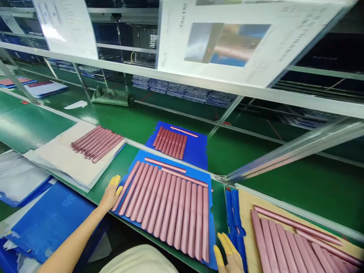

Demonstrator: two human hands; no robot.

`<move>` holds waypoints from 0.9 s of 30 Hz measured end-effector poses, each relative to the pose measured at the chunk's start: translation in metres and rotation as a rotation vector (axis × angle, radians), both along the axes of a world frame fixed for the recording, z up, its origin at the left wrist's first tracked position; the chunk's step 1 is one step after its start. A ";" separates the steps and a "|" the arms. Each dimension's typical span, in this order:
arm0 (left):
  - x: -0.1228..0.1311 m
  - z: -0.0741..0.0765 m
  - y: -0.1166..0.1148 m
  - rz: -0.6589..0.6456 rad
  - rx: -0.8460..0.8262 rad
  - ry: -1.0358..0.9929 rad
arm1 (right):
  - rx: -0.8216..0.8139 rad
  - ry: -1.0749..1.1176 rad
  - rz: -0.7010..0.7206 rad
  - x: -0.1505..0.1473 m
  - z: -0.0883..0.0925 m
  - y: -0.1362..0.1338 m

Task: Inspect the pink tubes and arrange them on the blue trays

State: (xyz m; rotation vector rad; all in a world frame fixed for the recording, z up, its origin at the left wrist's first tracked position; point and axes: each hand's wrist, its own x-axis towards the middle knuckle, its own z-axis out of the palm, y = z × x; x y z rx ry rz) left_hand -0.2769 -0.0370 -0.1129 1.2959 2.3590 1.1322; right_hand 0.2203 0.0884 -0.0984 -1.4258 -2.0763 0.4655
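Note:
A blue board [212,231] lies in front of me on the green bench, bearing a row of several pink metallic tubes [162,201]. Two more pink tubes [165,165] lie crosswise along its far side. At the board's left edge is my left hand [110,195], fingers and thumb apart, close to the leftmost tube; whether it touches the board I cannot tell. Just off the right edge, my right hand [229,256] has its fingers spread and nothing in it. Yellow finger covers show on both hands.
Left, thin pink parts [96,142] lie on white sheets [57,151]. Behind, another blue board [196,151] carries shorter pink tubes. Right, more tubes [284,242] rest on a tan board [246,204] beside folded blue sheets [235,212]. A metal post [284,148] slants up; papers [227,41] hang overhead.

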 end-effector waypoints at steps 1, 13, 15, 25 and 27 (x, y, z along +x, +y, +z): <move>-0.001 -0.008 -0.007 -0.020 -0.031 0.000 | 0.003 -0.024 -0.008 -0.013 -0.006 0.002; -0.015 -0.026 0.009 -0.016 -0.065 -0.214 | -0.337 -0.056 -0.325 -0.032 -0.024 0.049; -0.027 -0.028 0.023 0.048 -0.074 -0.322 | -0.462 0.006 -0.386 -0.032 -0.023 0.051; -0.042 -0.005 0.063 0.035 -0.092 -0.729 | -0.636 0.331 -0.372 -0.032 -0.012 0.060; -0.045 0.000 0.065 0.030 -0.090 -0.776 | -0.665 0.433 -0.361 -0.034 -0.001 0.062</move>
